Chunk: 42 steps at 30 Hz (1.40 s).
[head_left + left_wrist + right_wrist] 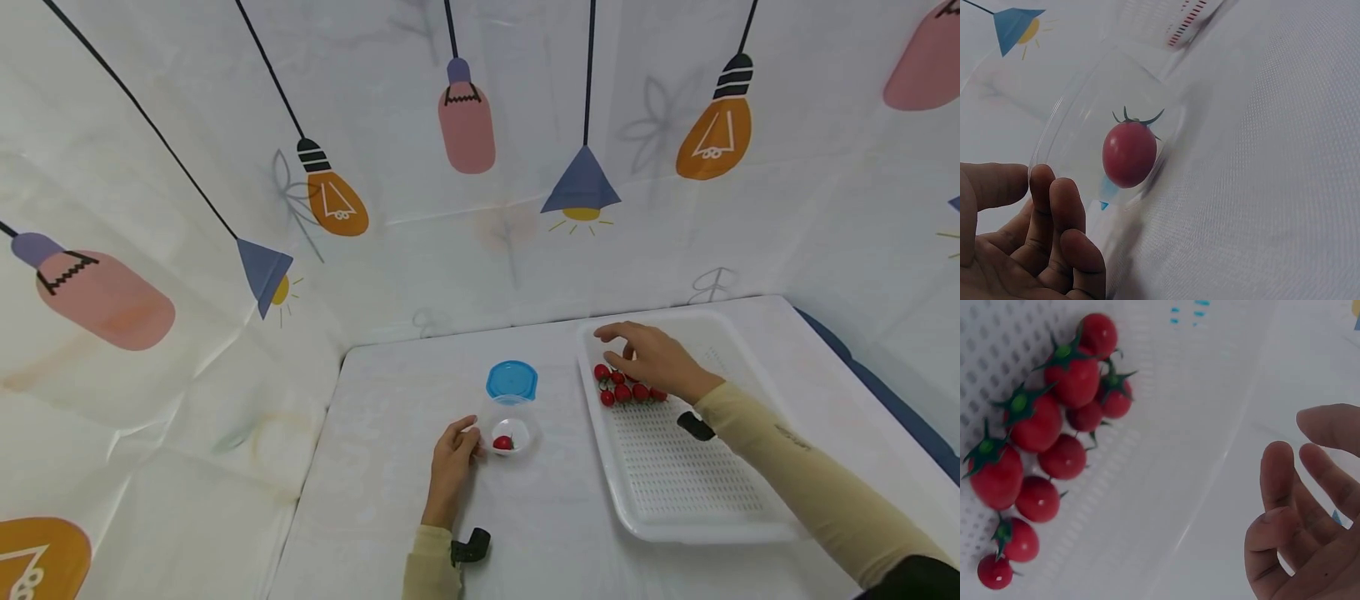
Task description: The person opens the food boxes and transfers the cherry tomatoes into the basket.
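A small clear plastic cup (522,432) stands on the table with one cherry tomato (503,442) inside. My left hand (453,454) pinches the cup's rim between thumb and forefinger, as the left wrist view shows; there the tomato (1129,154) has its green stem upward. Over the far left part of a white perforated tray hovers my right hand (660,360), fingers loosely bent and holding nothing. Several cherry tomatoes (622,393) lie clustered in the tray below it. The right wrist view shows the tomatoes (1034,422) apart from the right hand (1310,525).
The white tray (690,467) takes up the right side of the table (375,500), its raised rim all around. A round blue lid (512,380) lies just behind the cup. White printed sheeting (525,250) hangs at the back and sides.
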{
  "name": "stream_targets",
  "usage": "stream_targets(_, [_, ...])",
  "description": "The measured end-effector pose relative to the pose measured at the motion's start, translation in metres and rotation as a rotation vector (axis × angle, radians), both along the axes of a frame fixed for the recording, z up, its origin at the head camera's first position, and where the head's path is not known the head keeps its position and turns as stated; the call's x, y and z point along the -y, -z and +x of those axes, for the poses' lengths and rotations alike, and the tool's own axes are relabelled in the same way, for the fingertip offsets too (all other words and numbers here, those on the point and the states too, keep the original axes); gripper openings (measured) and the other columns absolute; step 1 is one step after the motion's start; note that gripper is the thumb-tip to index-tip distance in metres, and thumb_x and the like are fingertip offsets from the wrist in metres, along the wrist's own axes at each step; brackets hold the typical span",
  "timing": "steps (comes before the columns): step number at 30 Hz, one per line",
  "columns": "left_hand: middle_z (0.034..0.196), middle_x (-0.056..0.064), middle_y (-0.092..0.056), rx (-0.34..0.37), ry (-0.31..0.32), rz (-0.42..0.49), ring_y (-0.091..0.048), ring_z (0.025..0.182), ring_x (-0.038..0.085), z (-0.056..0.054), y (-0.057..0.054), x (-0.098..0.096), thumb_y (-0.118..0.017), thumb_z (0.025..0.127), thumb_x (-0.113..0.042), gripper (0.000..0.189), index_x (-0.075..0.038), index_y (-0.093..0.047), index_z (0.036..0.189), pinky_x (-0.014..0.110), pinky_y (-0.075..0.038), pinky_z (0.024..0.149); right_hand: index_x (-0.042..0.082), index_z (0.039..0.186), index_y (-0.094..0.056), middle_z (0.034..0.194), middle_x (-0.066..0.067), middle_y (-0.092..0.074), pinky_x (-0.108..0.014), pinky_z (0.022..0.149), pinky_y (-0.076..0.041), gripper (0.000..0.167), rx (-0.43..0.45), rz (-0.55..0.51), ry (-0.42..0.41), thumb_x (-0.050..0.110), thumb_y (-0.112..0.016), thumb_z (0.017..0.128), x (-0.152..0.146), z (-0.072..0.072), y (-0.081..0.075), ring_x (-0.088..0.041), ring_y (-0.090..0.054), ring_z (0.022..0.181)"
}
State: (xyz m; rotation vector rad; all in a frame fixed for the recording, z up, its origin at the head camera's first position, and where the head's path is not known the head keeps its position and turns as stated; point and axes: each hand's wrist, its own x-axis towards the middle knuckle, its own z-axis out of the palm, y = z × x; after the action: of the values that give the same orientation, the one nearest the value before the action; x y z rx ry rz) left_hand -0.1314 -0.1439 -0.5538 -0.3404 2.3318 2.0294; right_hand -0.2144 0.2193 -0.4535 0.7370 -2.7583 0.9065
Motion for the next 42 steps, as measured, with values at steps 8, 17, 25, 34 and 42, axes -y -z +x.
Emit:
stream_targets(8, [0.097, 0.020, -0.066, -0.012, 0.023, 0.011, -0.063, 0.087, 0.027, 0.008, -0.016, -0.001, -0.058, 0.104, -0.021, 0.037, -0.004, -0.059, 0.136, 0.034, -0.049, 0.081, 0.013, 0.132, -0.064, 0.121, -0.003, -0.069, -0.031, 0.065, -0.049, 0.037, 0.009, -0.014, -0.036, 0.018, -0.070, 0.096, 0.030, 0.000, -0.004, -0.010, -0.060, 0.078])
stream_targets(17, [0.095, 0.013, -0.066, -0.025, 0.012, 0.018, -0.063, 0.084, 0.021, 0.002, 0.005, 0.002, -0.061, 0.103, -0.027, 0.037, -0.007, -0.061, 0.135, 0.030, -0.048, 0.077, 0.016, 0.136, -0.061, 0.122, -0.004, -0.069, -0.028, 0.064, -0.051, 0.043, 0.000, 0.047, -0.089, 0.021, -0.072, 0.095, 0.062, -0.001, -0.010, -0.009, -0.059, 0.076])
stream_targets(25, [0.096, 0.016, -0.067, -0.022, 0.009, 0.013, -0.064, 0.086, 0.024, 0.002, 0.003, 0.001, -0.060, 0.103, -0.026, 0.038, -0.006, -0.060, 0.136, 0.031, -0.048, 0.077, 0.018, 0.137, -0.060, 0.123, -0.004, -0.069, -0.025, 0.064, -0.052, 0.044, 0.014, 0.054, -0.127, 0.024, -0.073, 0.095, 0.092, -0.004, -0.020, -0.011, -0.060, 0.077])
stream_targets(34, [0.098, 0.020, -0.066, 0.018, 0.028, 0.019, -0.063, 0.094, 0.037, 0.005, -0.013, -0.002, -0.055, 0.105, -0.017, 0.037, 0.001, -0.056, 0.138, 0.039, -0.048, 0.085, 0.019, 0.137, -0.060, 0.122, 0.001, -0.068, -0.026, 0.066, -0.051, 0.043, 0.067, 0.064, -0.155, 0.025, -0.071, 0.096, 0.120, -0.003, -0.022, -0.010, -0.060, 0.078])
stream_targets(42, [0.096, 0.014, -0.067, -0.010, 0.011, 0.018, -0.064, 0.088, 0.025, 0.002, 0.003, 0.002, -0.060, 0.103, -0.028, 0.040, -0.006, -0.059, 0.137, 0.032, -0.048, 0.079, 0.016, 0.134, -0.062, 0.119, 0.002, -0.069, -0.026, 0.067, -0.052, 0.040, 0.122, 0.073, -0.201, 0.025, -0.071, 0.096, 0.140, 0.001, -0.018, -0.008, -0.061, 0.078])
